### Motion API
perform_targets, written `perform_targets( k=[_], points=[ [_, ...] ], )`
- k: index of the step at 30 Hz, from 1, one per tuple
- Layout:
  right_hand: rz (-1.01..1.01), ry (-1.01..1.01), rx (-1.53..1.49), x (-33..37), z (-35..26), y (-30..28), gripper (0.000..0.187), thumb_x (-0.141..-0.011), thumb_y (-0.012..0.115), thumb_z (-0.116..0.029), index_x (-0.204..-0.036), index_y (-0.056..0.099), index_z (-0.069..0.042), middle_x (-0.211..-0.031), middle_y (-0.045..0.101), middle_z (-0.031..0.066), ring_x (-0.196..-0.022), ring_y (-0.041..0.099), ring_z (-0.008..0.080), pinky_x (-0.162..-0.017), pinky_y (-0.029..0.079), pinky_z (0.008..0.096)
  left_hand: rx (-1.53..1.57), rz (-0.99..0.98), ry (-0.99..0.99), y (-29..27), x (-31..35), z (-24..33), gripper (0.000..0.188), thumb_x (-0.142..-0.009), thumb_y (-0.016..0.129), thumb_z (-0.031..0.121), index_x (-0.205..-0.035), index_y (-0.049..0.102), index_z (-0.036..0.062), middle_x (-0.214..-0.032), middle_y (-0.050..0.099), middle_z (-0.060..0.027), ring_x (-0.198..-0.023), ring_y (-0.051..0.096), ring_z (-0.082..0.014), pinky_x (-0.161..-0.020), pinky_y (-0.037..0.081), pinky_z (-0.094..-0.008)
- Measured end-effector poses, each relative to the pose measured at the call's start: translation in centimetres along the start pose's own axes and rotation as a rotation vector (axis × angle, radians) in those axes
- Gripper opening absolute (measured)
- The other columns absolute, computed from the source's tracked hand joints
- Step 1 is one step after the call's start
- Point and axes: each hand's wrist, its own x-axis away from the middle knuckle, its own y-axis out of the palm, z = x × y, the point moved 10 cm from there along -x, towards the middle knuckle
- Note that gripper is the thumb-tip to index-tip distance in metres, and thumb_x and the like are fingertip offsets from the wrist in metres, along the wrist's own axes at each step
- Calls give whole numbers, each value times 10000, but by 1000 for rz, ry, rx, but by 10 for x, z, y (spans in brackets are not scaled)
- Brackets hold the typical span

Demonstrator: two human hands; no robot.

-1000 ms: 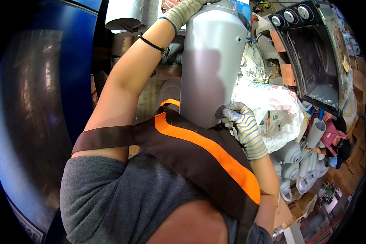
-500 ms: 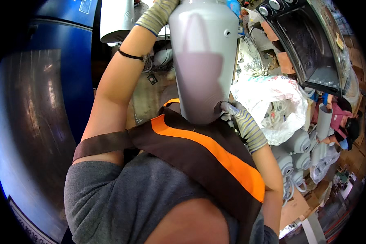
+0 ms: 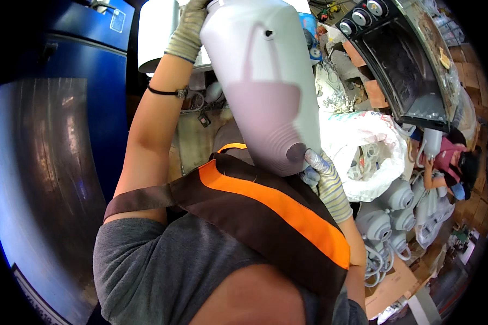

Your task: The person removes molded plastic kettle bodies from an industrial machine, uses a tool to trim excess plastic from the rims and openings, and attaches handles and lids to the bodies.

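Observation:
A large, smooth grey plastic vessel (image 3: 265,70) with a small dark hole near its far end lies lengthwise in front of me. Its ringed, narrower end points at my apron (image 3: 276,208). My left hand (image 3: 190,30), in a striped knit glove, grips the far end at the left; its fingertips run behind the vessel and out of the picture. My right hand (image 3: 328,179), gloved alike, holds the near end from the right, thumb pressed by the dark round end face and fingers curled below it.
A blue cabinet (image 3: 87,114) stands at the left. To the right are a white plastic bag (image 3: 374,179) of small pale parts, a black oven-like box (image 3: 401,65), and several grey vessels (image 3: 377,225) with hoses. A co-worker (image 3: 453,160) handles a grey cylinder (image 3: 431,143) farther right.
The vessel has turned in my hands: its hole has moved left and its ringed end face shows more. My left hand has shifted left. The co-worker's cylinder has moved up in the picture.

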Motion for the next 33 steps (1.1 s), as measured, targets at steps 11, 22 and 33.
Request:
perform_targets(
  k=[11, 22, 33],
  points=[
    [119, 0, 114, -2, 4, 12, 532, -779, 764, -329, -1179, 536, -61, -808, 574, -28, -524, 423, 30, -432, 317, 173, -74, 58, 95, -18, 11, 8, 511, -911, 557, 413, -1257, 522, 40, -1187, 604, -133, -1095, 578, -271, -987, 453, -406],
    [57, -41, 114, 0, -3, 26, 414, -799, 743, -356, -1043, 560, -77, -669, 546, 1, -454, 414, 76, -421, 320, 207, -190, 231, -166, -99, 15, -2, 656, -815, 633, 544, -1214, 551, 29, -1110, 637, -158, -989, 640, -269, -860, 556, -381],
    [221, -155, 175, -42, -2, 25, 400, -807, 742, -325, -1057, 584, -54, -701, 561, -27, -437, 421, 47, -377, 312, 202, -19, 43, -53, -54, 13, 17, 603, -928, 491, 475, -1314, 478, 12, -1275, 551, -186, -1193, 514, -309, -1054, 381, -428]
  ],
)
